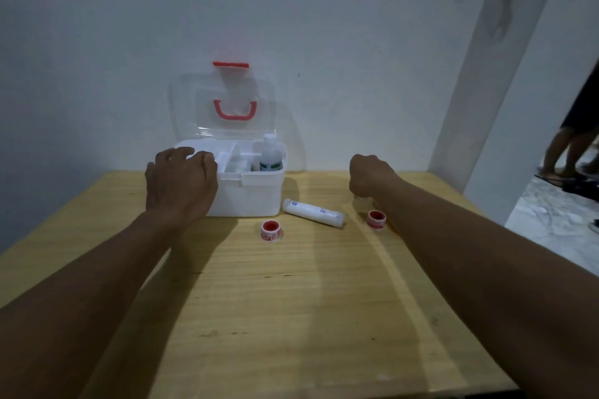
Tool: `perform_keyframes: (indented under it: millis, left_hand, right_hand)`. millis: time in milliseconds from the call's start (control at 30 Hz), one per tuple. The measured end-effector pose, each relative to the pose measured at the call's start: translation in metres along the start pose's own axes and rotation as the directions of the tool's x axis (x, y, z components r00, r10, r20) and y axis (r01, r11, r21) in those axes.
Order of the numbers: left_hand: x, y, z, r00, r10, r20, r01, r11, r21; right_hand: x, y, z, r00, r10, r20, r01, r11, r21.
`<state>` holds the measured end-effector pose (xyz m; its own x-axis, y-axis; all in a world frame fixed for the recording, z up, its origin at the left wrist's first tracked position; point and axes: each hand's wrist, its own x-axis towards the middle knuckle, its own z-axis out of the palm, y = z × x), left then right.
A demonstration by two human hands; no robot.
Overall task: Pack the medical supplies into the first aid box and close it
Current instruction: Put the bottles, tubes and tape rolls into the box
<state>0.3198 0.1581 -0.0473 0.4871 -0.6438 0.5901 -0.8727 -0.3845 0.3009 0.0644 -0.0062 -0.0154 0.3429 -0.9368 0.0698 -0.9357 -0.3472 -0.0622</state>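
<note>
A white first aid box stands at the table's far edge. Its clear lid, which has a red handle, is raised against the wall. A white bottle stands upright in the box's right compartment. My left hand rests on the box's front left rim with fingers curled over the edge. A white bandage roll lies on the table just right of the box. One red tape roll sits in front of the box. A second tape roll lies under my right wrist. My right hand hovers with its fingers curled down, so what is under them is hidden.
The wooden table stretches toward me. A white wall stands close behind the box. A white pillar rises at the right, and beyond it a person's legs stand on a pale floor.
</note>
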Motion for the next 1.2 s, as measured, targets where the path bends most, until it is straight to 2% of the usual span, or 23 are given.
perform_keyframes:
  millis: [200,400,500,600,800,967,1200]
  left_hand:
    - [0.0,0.0,0.001,1.0,0.002,0.005,-0.002,1.0,0.023]
    - [-0.001,0.002,-0.002,0.999,-0.014,0.037,0.013,0.999,0.031]
    - [-0.002,0.002,-0.003,0.998,-0.021,0.052,0.019,0.999,0.032]
    - [-0.002,0.002,-0.004,0.997,-0.024,0.069,0.022,0.999,0.038]
    - [0.0,0.003,-0.005,0.996,-0.034,0.08,0.037,0.999,-0.038]
    - [0.002,0.0,-0.006,0.997,-0.036,0.063,0.044,0.99,-0.134]
    - [0.004,-0.006,0.0,0.995,-0.022,0.096,0.03,0.995,-0.09]
  right_hand:
    - [-0.004,-0.018,-0.005,0.993,-0.106,0.057,0.099,0.99,0.101]
    - [-0.029,-0.041,-0.021,0.938,-0.178,0.297,0.11,0.966,0.234]
    - [-0.034,-0.042,-0.021,0.901,-0.229,0.369,0.187,0.972,0.144]
    - [-0.036,-0.038,-0.015,0.909,-0.251,0.332,0.267,0.964,-0.002]
    - [-0.031,-0.027,-0.058,0.945,-0.263,0.193,0.279,0.958,-0.06]
    - [-0.024,-0.041,-0.108,0.943,-0.325,0.074,0.33,0.941,-0.079]
    - [-0.026,-0.097,-0.122,0.894,-0.426,0.139,0.432,0.902,-0.014]
